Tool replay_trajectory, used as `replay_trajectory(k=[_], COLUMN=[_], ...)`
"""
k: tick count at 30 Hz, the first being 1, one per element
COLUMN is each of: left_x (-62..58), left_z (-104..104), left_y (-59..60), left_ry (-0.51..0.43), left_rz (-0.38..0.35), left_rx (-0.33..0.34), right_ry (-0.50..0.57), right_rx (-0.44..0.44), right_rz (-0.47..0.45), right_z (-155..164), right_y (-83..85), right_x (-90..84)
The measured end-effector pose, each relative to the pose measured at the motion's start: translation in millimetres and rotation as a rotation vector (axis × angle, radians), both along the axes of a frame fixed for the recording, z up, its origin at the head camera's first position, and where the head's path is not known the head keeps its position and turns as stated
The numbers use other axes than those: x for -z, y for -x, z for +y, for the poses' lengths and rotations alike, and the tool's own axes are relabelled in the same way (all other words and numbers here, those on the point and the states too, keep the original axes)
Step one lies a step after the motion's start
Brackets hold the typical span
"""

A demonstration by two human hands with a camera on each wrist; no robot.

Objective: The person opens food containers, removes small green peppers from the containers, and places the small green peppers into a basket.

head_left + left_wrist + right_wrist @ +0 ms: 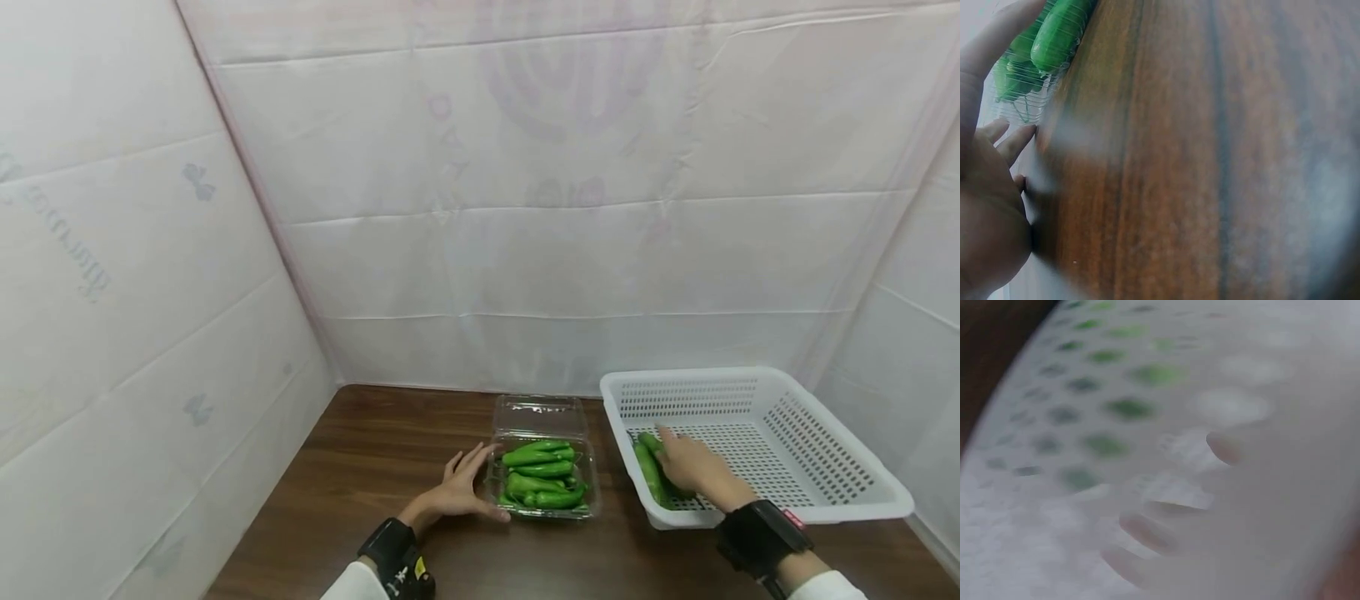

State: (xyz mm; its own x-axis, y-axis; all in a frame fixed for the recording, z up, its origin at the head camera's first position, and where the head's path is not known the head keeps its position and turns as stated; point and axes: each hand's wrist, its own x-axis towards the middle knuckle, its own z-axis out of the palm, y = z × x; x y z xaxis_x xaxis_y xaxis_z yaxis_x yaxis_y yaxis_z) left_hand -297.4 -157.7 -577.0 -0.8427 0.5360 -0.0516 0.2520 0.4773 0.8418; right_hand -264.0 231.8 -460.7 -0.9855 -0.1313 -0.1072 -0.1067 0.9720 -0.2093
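My left hand (459,492) has its fingers spread, with fingertips and thumb right at the left side of a clear plastic clamshell box (592,500). Its lid stands up at the back, and several long green peppers (546,469) lie stacked inside. In the left wrist view, peppers (1059,39) show through the box wall beyond the fingers. My right hand (692,463) reaches down into a white plastic basket (825,433), over green peppers (649,475) along its left wall. Its fingers partly cover these peppers; whether they grip one I cannot tell. The right wrist view is blurred by the basket wall.
Both stand on a dark brown wooden table (360,467), the basket to the right of the box. White sheeting (465,275) hangs behind the table and along both sides. A black wrist strap (765,542) sits on each arm.
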Motion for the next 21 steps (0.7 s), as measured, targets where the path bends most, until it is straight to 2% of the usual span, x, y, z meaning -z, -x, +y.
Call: replay_trajectory(k=[4, 7, 9, 12, 15, 17, 21], left_x=[0.3, 1.8, 3.3, -0.3, -3.2, -3.8, 0.0], left_z=[-4, -4, -3, -2, -1, 1, 6], left_y=[0.6, -0.1, -1.6, -4.3, -4.7, -3.1, -0.1], left_ry=[0.019, 0.024, 0.019, 0.027, 0.041, 0.047, 0.050], left_rz=[0.013, 0.007, -0.012, -0.018, -0.020, -0.003, 0.000], left_rx=[-0.009, -0.009, -0.009, -0.007, -0.015, -0.011, 0.000], right_ry=[-0.015, -0.049, -0.061, 0.010, 0.129, 0.189, 0.195], right_rx=[-0.070, -0.125, -0.177, -0.255, -0.359, -0.409, -0.453], right_rz=[0.189, 0.288, 0.354, 0.415, 0.388, 0.327, 0.223], right_z=[-32, -59, -75, -100, -120, -128, -133], right_y=[-7.5, -12.6, -13.2, -6.5, 4.2, 8.4, 7.1], right_x=[-21.5, -32.3, -32.9, -25.3, -6.3, 9.4, 36.6])
